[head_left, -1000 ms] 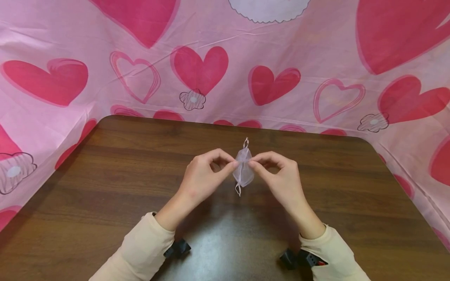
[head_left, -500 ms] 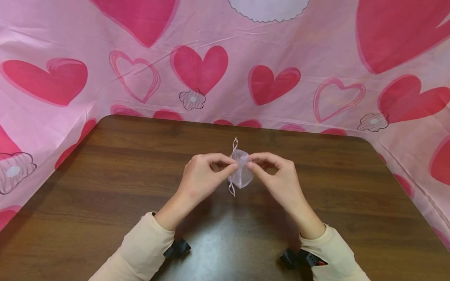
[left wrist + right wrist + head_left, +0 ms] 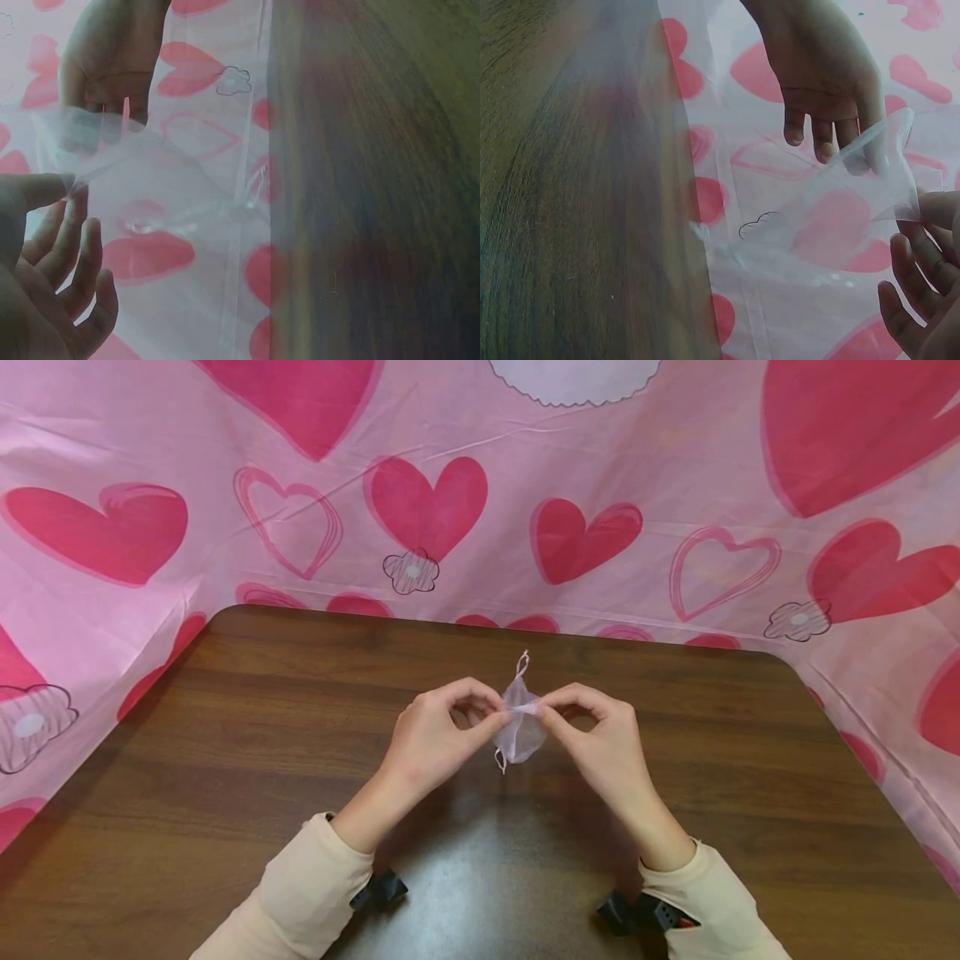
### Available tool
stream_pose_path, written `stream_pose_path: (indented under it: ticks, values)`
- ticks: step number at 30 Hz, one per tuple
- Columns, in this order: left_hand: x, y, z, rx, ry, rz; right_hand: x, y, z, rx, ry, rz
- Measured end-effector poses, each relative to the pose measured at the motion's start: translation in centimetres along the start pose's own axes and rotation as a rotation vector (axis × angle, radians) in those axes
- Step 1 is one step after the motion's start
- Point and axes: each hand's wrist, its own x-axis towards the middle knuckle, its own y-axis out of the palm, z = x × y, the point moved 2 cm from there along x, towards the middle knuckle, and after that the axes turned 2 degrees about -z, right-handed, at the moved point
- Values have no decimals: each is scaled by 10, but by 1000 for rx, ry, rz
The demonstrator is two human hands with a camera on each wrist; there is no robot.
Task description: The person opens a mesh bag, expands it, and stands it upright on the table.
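Between the two hands hangs a small sheer whitish drawstring pouch (image 3: pixel 519 742), with one thin cord loop sticking out at its far side and another at its near side. The left hand (image 3: pixel 437 732) pinches the pouch's left edge between thumb and forefinger. On the opposite edge, the right hand (image 3: pixel 600 735) pinches it the same way. In the left wrist view the pouch (image 3: pixel 176 176) is see-through and its fabric spreads between the fingers. The right wrist view shows the pouch (image 3: pixel 832 217) stretched likewise. Nothing can be made out inside it.
A dark brown wooden table (image 3: pixel 247 760) lies beneath the hands. Pink cloth (image 3: pixel 585 460) printed with hearts surrounds its back and sides. A black wrist device (image 3: pixel 378 891) sits at the left sleeve, and another black device (image 3: pixel 637 912) at the right.
The pouch tilted and its cord loops shifted left half a second ago; now the loops are back towards the right and its upper edge is drawn straighter between the fingertips. Both hands keep their pinch.
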Motion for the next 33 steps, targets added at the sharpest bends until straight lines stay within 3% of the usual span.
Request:
stream_pose_path:
  ticks: [6, 14, 21, 27, 33]
  values:
    - [0, 1, -1, 16, -1, 35, -1, 0, 1, 3, 3, 9]
    - [-1, 0, -2, 37, 64, -54, -2, 2, 2, 29, -4, 68]
    - [-1, -1, -1, 10, 31, -62, -4, 4, 1, 54, -16, 132]
    - [-2, 0, -1, 6, 35, -45, -3, 3, 3, 47, -46, 72]
    - [-1, 1, -2, 43, 100, -62, -1, 2, 1, 22, -36, 11]
